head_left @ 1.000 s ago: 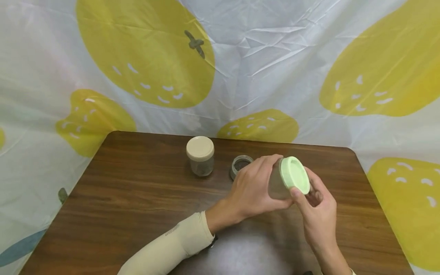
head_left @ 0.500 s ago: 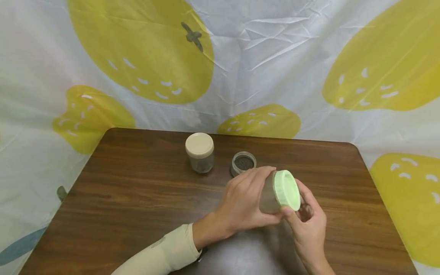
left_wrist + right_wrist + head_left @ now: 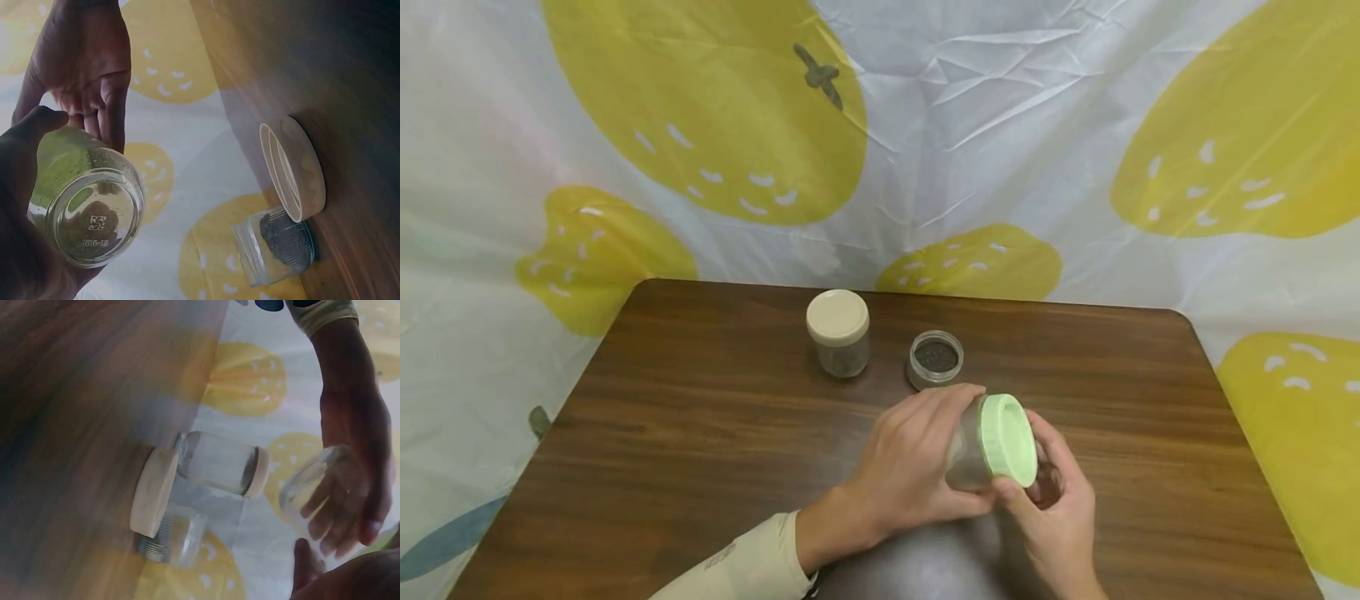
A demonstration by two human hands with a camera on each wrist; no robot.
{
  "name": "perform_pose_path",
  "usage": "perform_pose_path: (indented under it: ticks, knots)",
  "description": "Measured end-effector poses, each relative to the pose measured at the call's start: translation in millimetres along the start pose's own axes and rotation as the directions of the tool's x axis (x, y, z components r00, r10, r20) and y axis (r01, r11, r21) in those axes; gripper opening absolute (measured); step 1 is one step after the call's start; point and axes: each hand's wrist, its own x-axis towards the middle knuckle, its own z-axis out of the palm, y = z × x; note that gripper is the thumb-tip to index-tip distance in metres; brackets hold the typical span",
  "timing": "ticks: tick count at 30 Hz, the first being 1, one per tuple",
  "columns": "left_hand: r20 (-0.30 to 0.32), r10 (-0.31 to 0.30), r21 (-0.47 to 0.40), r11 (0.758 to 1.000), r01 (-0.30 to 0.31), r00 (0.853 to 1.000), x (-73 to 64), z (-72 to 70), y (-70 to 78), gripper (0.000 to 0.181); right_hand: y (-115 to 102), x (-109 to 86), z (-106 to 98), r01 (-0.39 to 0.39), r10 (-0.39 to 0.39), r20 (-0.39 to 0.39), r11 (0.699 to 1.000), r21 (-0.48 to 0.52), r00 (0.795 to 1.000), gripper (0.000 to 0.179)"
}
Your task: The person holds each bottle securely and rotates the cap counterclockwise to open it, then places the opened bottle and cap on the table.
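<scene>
My left hand (image 3: 902, 467) grips a clear glass jar (image 3: 967, 454), tilted so that its green lid (image 3: 1009, 442) faces right and its round base shows in the left wrist view. The fingers and thumb of my right hand (image 3: 1056, 508) hold the green lid by its rim. The lid sits at the jar's mouth; how tightly cannot be seen. Just beyond my left hand stands an open jar (image 3: 936, 358) with dark grains inside. A loose beige lid (image 3: 294, 169) lies near that open jar in the left wrist view; the head view does not show it.
A second glass jar with a beige lid (image 3: 838, 333) stands upright at the back of the wooden table (image 3: 700, 433), left of the open jar. Behind the table's far edge hangs a white cloth (image 3: 910, 150) with yellow fruit prints.
Both hands have come nearer and leftward, carrying the green-lidded jar. The open jar, partly covered by the left hand before, now shows almost fully. Both hands keep their hold.
</scene>
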Motion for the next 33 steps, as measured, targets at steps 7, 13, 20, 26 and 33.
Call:
perform_pose_path:
  ticks: [7, 13, 20, 26, 33]
  knots:
    - [0.028, 0.022, 0.007, 1.000, -0.022, 0.999, -6.6, -0.2, 4.9, 0.092, -16.8, 7.6, -12.3, 0.150, -0.081, 0.141, 0.792, -0.592, 0.987, 0.049]
    - [0.047, 0.123, 0.138, 0.982, -0.128, 0.991, -15.2, 8.9, 10.4, 0.095, -36.8, 15.2, -13.5, 0.076, 0.067, 0.108, 0.374, -0.924, 0.992, 0.058]
    - [0.000, 0.153, 0.240, 0.959, -0.149, 0.988, -17.6, 13.4, 15.3, 0.096, -33.8, 20.4, -5.6, 0.050, 0.070, 0.080, 0.353, -0.934, 0.994, 0.038]
    - [-0.002, 0.145, 0.255, 0.957, -0.139, 0.989, -15.0, 10.7, 17.4, 0.092, -15.9, 23.6, -8.6, 0.228, -0.222, 0.134, 0.479, -0.848, 0.966, 0.036]
    - [-0.003, 0.144, 0.275, 0.952, -0.138, 0.990, -12.6, 7.7, 17.0, 0.087, -7.6, 24.1, -8.3, 0.263, -0.273, 0.131, 0.529, -0.807, 0.953, 0.047]
